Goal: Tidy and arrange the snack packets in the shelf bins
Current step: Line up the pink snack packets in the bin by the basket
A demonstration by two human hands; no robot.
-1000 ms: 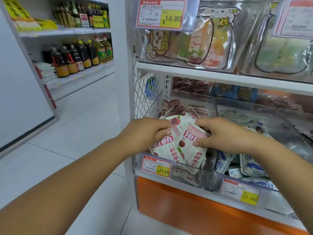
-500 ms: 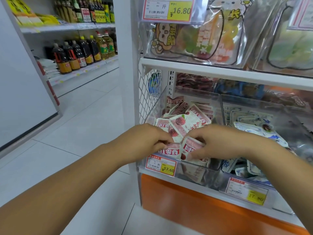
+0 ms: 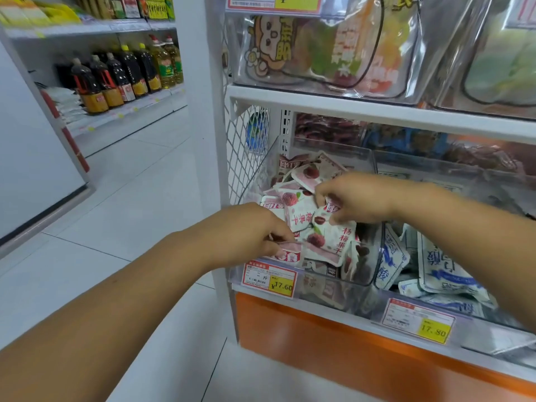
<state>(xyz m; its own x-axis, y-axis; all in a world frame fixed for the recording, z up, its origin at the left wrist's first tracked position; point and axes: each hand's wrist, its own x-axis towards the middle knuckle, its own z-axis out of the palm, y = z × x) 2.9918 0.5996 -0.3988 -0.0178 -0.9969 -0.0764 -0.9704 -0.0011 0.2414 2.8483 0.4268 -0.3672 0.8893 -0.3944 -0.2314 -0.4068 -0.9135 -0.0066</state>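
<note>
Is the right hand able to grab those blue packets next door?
Probably, yes. The blue packets lie uncovered in the next bin, just below that forearm. But the right hand pinches a pink packet, so it's busy.

Bright, even, cool-white shop light from overhead. Shadows soft and weak, darker only deep under the shelf board [image 3: 377,114]. Pale sheen on floor tiles [image 3: 139,198]. Glare streaks on clear plastic bags [image 3: 333,53] and bin front [image 3: 333,291] wash out the contents. Wide-angle bend: shelf post [image 3: 203,111] and bottles [image 3: 116,79] lean near the edges. Whole frame slightly soft. Right hand [image 3: 359,198] and left hand [image 3: 246,230] fingertips smeared. Snack packets [image 3: 327,236] print legible mid-frame, far price tag [image 3: 417,320] blurry.
</note>
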